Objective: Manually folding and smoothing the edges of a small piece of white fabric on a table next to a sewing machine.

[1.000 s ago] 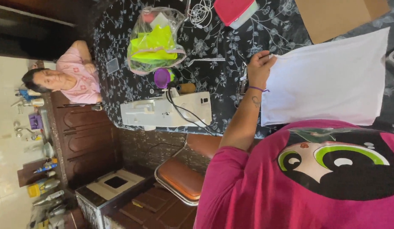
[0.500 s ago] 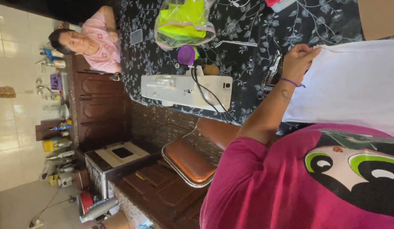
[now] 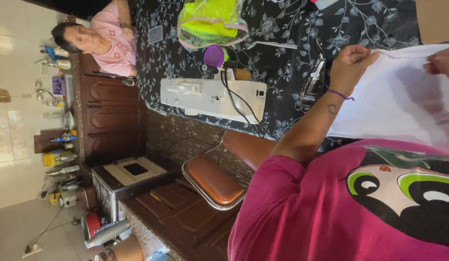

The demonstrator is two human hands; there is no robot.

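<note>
At the top edge of the white cloth (image 3: pixel 403 101), the left hand (image 3: pixel 351 65) has its fingers (image 3: pixel 367 54) pinched shut on the hem. The right hand (image 3: pixel 443 62) grips the same edge, though it is partly cut off. The cloth hangs over the flowered bench (image 3: pixel 282 43) in front of the pink shirt (image 3: pixel 340 208). It looks best to keep both pinches tight and pull the edge straight — no sagging. Compared with a second ago, the white sewing machine (image 3: pixel 212 99) and the yellow bag (image 3: pixel 210 19) sit closer and higher in view — the head has turned.
</note>
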